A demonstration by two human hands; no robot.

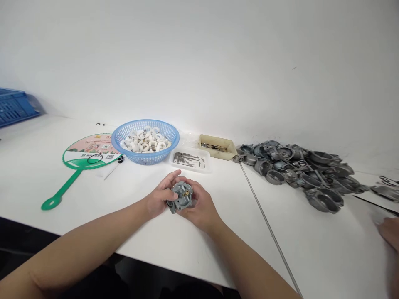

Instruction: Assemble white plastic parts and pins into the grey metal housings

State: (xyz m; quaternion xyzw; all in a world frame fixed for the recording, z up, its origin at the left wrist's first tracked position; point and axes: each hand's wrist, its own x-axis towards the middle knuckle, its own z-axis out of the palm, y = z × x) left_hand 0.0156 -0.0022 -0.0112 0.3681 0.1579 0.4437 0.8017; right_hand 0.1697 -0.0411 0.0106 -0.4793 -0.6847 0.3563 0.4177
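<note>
Between my two hands is a grey metal carburetor body (183, 196), held above the white table with its cavity and a small brass part facing up. My left hand (160, 195) grips its left side, the thumb lying over the edge and the index finger stretched past the top. Around the right side and underneath wraps my right hand (201, 205); some of its fingers are hidden behind the metal. Beyond the hands sits a white tray (204, 168) with thin dark metal pins. A blue plastic basket (146, 158) full of white ring-shaped parts stands behind it to the left.
A large pile of grey carburetor bodies (289, 166) spreads over the right. A thin metal rod (268, 220) runs toward the front edge. A yellowish bin (229, 151) holds tools. On the left lie a green hand fan (75, 176) and a blue crate (18, 108). Another person's hand (389, 230) shows far right.
</note>
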